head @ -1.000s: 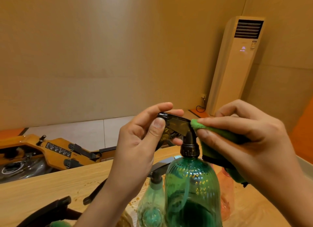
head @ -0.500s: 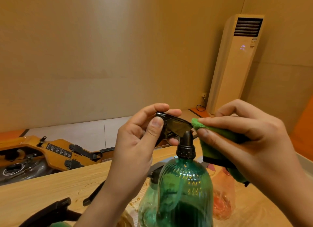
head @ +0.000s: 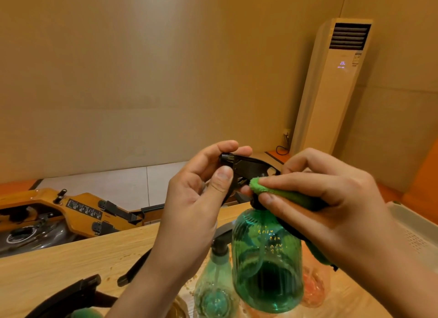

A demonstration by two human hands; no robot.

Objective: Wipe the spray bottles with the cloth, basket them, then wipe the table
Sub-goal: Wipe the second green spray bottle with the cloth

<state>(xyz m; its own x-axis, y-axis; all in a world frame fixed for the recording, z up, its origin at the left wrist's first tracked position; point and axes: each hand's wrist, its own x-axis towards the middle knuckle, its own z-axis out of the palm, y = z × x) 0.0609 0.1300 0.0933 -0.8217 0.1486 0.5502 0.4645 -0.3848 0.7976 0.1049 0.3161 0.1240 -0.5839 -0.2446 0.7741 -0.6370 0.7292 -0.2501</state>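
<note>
A person's two hands hold a dark green spray bottle (head: 267, 265) upright, just above a pale wooden table (head: 71, 263). The left hand (head: 189, 213) pinches the black spray head (head: 251, 167) between thumb and fingers. The head's long axis runs left to right. The right hand (head: 331, 211) grips a folded green cloth (head: 279, 193), fingers curled round it, and presses its tip against the bottle's neck just under the spray head. The cloth meets the bottle from the right, so any wiping stroke probably runs leftward along the head or down the ribbed body.

Below, a pale green bottle (head: 213, 291) stands at near left and an orange bottle (head: 312, 287) at near right. A white perforated basket (head: 412, 232) sits at the table's right edge, nearer the right hand. Beyond are a plain tan wall, a tall air conditioner (head: 336, 92) at far right, and a wooden rowing machine (head: 78, 211) on the floor at left.
</note>
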